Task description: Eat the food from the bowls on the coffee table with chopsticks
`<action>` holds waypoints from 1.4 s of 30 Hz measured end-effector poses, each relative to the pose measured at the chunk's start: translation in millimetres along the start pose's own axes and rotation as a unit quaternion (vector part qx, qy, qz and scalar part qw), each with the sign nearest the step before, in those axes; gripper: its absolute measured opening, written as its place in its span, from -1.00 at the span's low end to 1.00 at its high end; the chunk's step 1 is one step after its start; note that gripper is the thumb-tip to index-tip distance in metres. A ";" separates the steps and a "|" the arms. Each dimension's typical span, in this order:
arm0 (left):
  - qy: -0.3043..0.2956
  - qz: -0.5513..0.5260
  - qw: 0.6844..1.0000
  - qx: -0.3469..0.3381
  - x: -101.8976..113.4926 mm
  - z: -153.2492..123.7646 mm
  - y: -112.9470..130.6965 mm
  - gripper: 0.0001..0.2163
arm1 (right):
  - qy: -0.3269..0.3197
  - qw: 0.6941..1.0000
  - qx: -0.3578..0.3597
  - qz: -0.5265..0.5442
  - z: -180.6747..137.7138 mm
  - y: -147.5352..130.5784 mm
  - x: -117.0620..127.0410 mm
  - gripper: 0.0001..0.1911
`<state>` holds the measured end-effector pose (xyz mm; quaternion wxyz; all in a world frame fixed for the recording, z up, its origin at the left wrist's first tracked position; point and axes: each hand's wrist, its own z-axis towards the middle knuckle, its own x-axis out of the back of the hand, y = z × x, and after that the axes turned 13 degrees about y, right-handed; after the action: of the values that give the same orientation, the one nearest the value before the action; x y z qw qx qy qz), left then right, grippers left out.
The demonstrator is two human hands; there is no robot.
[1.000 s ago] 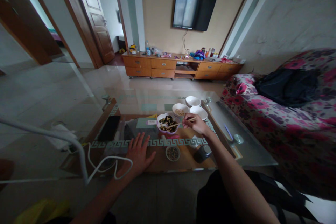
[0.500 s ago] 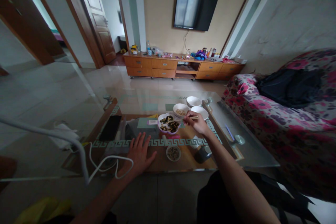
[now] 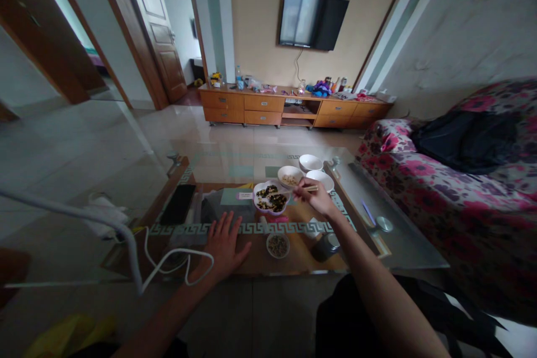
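Observation:
My right hand (image 3: 311, 196) is closed around a pair of chopsticks (image 3: 311, 188), just right of a white lobed tray (image 3: 255, 205). Dark and pale small pieces lie in the tray's sections. The chopstick tips are hard to make out near its right edge. Behind my hand, a white bowl (image 3: 289, 169) holds pale pieces. Two more white bowls stand beside it, a near one (image 3: 325, 177) and a far one (image 3: 311, 159). My left hand (image 3: 225, 243) lies flat with fingers spread on the glass table (image 3: 251, 265). Right of it is a small bowl (image 3: 277, 256) of greyish bits.
A dark phone-like slab (image 3: 178, 205) lies left. A white cable (image 3: 178, 251) loops by my left wrist. A dark lidded jar (image 3: 326, 246) is under my right forearm. A purple pen-like stick (image 3: 368, 212) lies right, near the floral sofa (image 3: 419, 179).
The view has shifted very slightly. Both hands stay almost where they were, and the bowls and tray have not moved on the table.

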<state>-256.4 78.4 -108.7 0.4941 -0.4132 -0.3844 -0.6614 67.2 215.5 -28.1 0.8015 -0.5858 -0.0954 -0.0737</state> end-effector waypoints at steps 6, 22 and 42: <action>0.013 0.002 1.000 -0.003 -1.9 -1.6 -1.0 -0.32 | -0.090 0.996 -0.012 0.022 -5.8 -2.8 -15.6 -0.53; 0.017 -0.003 1.000 0.000 -5.8 -2.8 -1.9 -0.31 | -0.119 0.993 -0.012 -0.001 -3.3 -4.7 -11.6 -0.52; 0.022 -0.011 1.000 -0.002 -3.4 -3.9 1.0 -0.33 | 0.157 0.987 0.019 0.028 13.2 5.3 9.5 -0.45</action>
<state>-255.5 75.7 -113.1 0.4945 -0.3951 -0.3767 -0.6763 76.7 229.6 -26.8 0.8192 -0.5542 0.0470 -0.1401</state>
